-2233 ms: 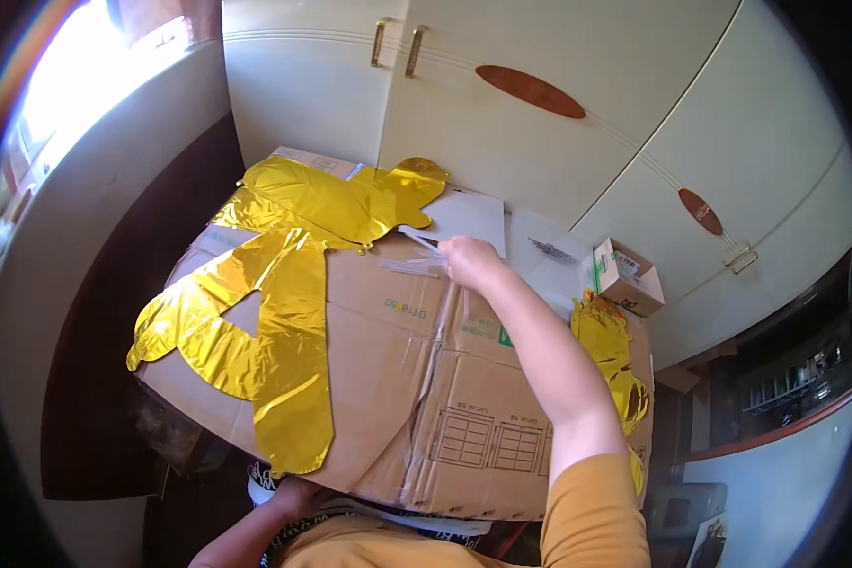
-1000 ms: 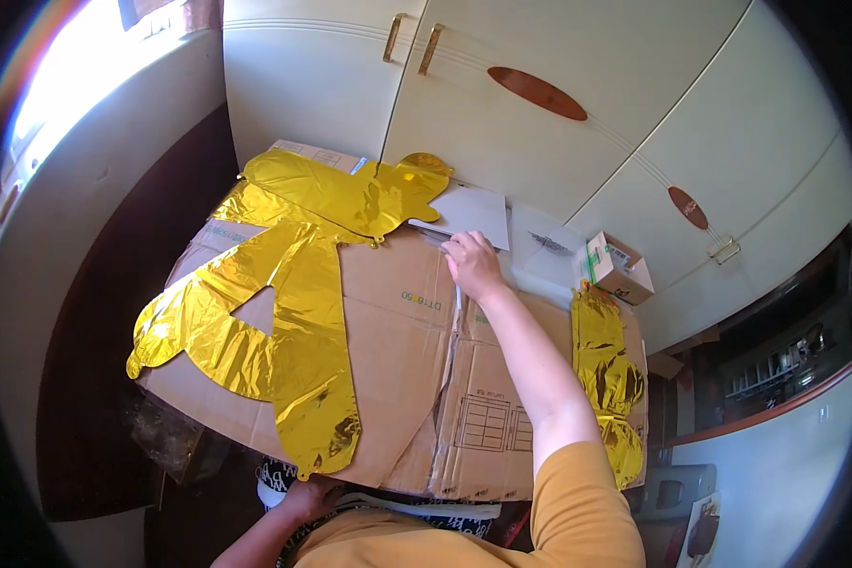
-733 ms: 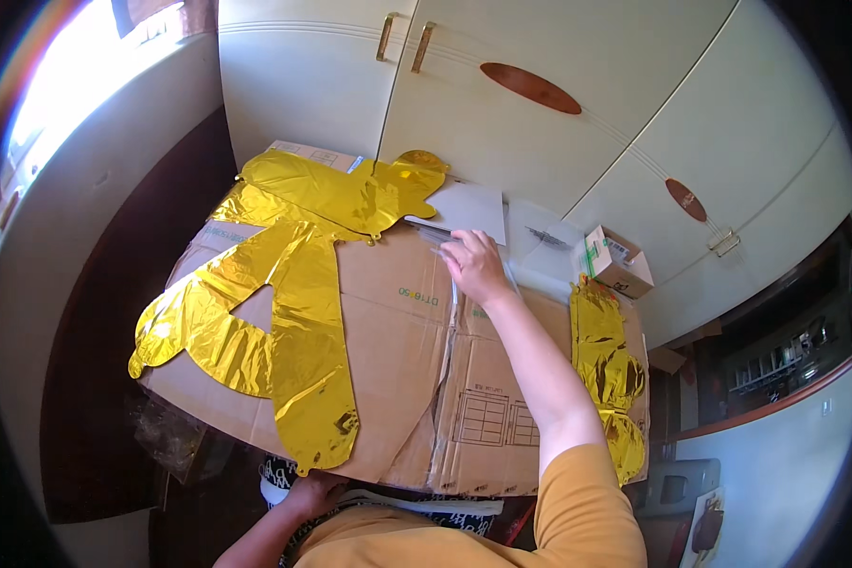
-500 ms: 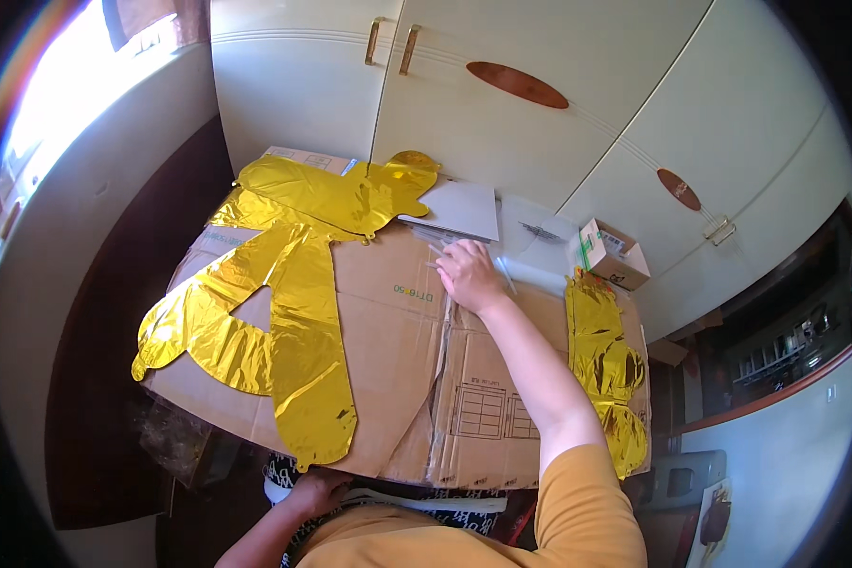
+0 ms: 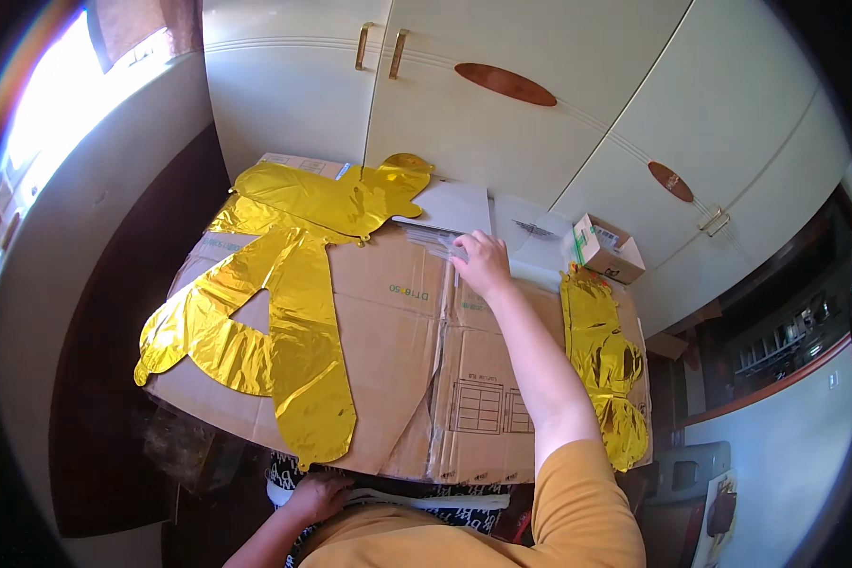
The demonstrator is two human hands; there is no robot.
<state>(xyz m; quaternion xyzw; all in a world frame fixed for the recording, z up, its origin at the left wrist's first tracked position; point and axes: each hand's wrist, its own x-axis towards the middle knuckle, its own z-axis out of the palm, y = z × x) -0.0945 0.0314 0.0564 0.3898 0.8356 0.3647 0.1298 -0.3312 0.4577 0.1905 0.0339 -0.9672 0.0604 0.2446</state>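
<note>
My right hand [image 5: 483, 265] reaches across the flattened cardboard box [image 5: 402, 360] to its far edge, fingers curled and pinching a thin clear plastic sleeve [image 5: 437, 241] that lies there. The sleeve touches the near edge of a grey-white sheet [image 5: 454, 206], which rests at the cardboard's far side, just right of the large gold foil balloon [image 5: 284, 284]. That balloon lies deflated and flat over the cardboard's left half, its upper part reaching the far edge and its lower lobe reaching the near edge. A second, narrower gold foil balloon [image 5: 604, 364] runs along the cardboard's right edge. Beyond the cardboard's far right corner stands a small open carton [image 5: 608, 248], beside a pale plastic bag [image 5: 535, 232]. My left hand [image 5: 320, 494] is below the cardboard's near edge, closed on a white strip [image 5: 426, 499]; what this strip is cannot be told.
</note>
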